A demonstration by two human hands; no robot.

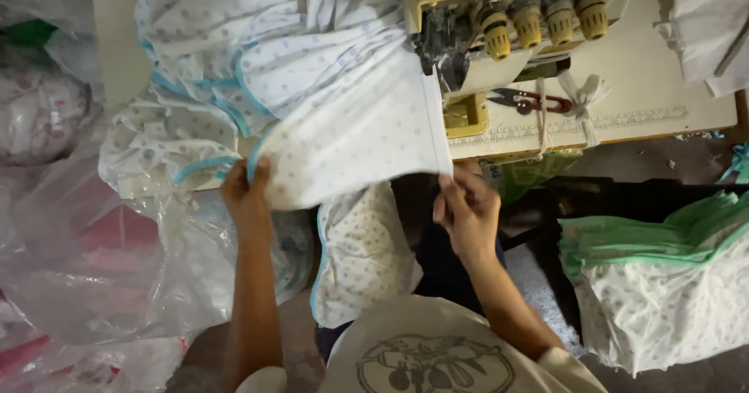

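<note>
Both your bare forearms reach up and away from your chest, elbows low near your body, hands raised ahead of you and well apart. Your left hand (246, 194) sits at the end of a nearly straight, upright forearm, its back turned to the camera, fingers curled over and pinched shut at the top. Your right forearm angles in from the lower right, the wrist bent slightly inward. Your right hand (466, 209) shows its back and knuckles, fingers bunched together and thumb pressed against them in a tight pinch. The right hand sits a little lower than the left. Short pale sleeves end near both elbows.
</note>
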